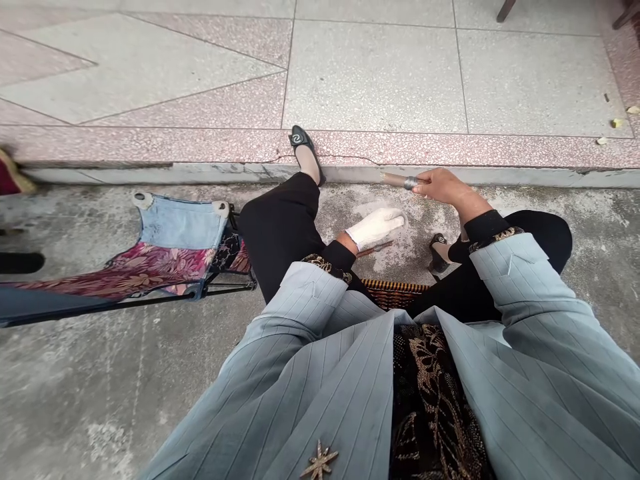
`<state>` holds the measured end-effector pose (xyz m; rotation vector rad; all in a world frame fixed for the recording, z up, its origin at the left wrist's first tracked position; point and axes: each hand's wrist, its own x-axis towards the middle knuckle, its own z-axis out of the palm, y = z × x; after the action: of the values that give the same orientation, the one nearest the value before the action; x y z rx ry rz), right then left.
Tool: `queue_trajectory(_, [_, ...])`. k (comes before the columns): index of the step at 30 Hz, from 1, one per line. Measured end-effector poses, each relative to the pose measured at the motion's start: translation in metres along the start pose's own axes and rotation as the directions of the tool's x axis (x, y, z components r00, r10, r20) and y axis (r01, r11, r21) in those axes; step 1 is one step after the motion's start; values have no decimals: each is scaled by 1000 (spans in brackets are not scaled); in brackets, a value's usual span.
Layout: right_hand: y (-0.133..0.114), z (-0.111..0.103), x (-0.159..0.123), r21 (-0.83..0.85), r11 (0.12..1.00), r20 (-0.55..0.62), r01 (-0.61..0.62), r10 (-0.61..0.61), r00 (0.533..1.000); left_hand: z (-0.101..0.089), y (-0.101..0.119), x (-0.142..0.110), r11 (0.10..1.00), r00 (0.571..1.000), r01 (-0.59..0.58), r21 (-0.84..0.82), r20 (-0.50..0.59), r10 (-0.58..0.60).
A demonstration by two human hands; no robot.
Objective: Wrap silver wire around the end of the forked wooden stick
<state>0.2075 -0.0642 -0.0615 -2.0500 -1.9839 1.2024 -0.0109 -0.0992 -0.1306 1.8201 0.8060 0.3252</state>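
No words, brand names or numbers can be read. The only sign-like mark is on the black shoe at the edge of the step: its buckle carries a pale, curved shape like an S or a 2, and which cannot be told. The other shoe bears an ornament too small to make out.

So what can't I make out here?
All in the head view:
What, if anything, lies beneath the left hand: its white glove covers it.
How far the wrapped stick runs on: the right hand covers it.
The rest of the wicker piece: hidden by jacket and trousers.
What the dark furniture leg belongs to: cut off by the top edge.
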Motion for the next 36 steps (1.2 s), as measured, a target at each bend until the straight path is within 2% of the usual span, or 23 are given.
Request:
queue_trajectory(2, [0,0,2,-249,968,5,-9,10,1000,-1,0,-1,999,1000,0,38,10,0])
queue_trajectory(3, [0,1,2,-335,942,44,5,10,999,-3,2,-2,999,1000,6,43,3,-6])
queue_trajectory(5, [0,3,1,-390,918,181,74,-2,983,-9,5,-4,999,1000,23,40,-17,-22])
queue_trajectory(7, [1,4,-1,-323,935,365,146,-19,931,-16,6,-6,998,999,27,49,-46,-25])
queue_trajectory(10, [4,1,-3,-111,972,597,209,-103,796,-25,4,-6,998,996,19,55,-86,-14])
queue_trajectory(12, [8,-4,-3,52,972,655,231,-208,726,-26,-2,-4,1000,995,23,-1,-99,-23])
queue_trajectory(14, [12,-10,-4,193,951,641,240,-308,703,-24,-8,-1,994,994,23,-107,-108,-35])
queue_trajectory(16, [14,-15,-6,293,932,573,215,-352,740,-18,-14,2,970,990,44,-240,-120,-74])
queue_trajectory(19, [12,-17,-12,436,887,377,149,-331,865,-10,-16,3,913,986,106,-393,-77,-148])
queue_trajectory(21, [8,-17,-15,512,851,256,118,-282,925,-6,-13,1,915,992,98,-390,-35,-121])
queue_trajectory(24, [3,-15,-16,517,849,127,111,-204,971,-5,-6,-1,964,999,52,-260,-1,-55])
queue_trajectory(27, [4,-11,-10,401,912,51,89,-119,992,-8,-2,-2,994,998,-60,-94,-8,60])
queue_trajectory(29, [6,-8,-4,256,965,35,65,-76,996,-8,-2,-1,995,994,-105,3,-14,105])
queue_trajectory(33, [7,-2,2,-74,994,4,82,-82,997,-6,-3,0,983,997,-77,168,-10,79])
queue_trajectory(36, [1,1,0,-210,976,27,47,-42,999,-4,-3,-2,955,999,-42,295,14,40])
